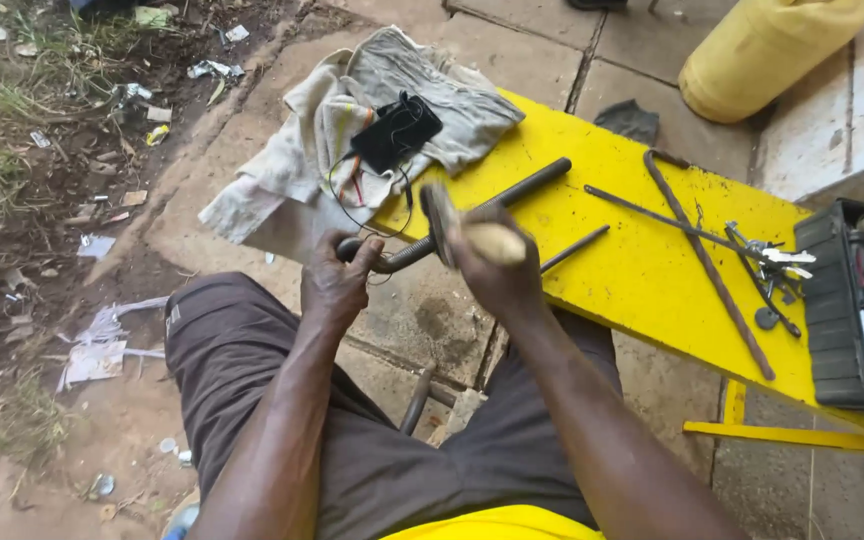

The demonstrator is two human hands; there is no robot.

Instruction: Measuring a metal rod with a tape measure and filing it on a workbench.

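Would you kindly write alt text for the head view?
A seated person's left hand grips a bent metal pipe on a yellow bench, while the right hand holds a wooden-handled tool against it. Rags, rods and a toolbox lie nearby.

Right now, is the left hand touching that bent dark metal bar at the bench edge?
Touching. The head view shows the left hand with fingers wrapped around the curved end of the bent metal bar, no gap visible.

Black rectangular phone with dark screen on grey cloth, bench's left end
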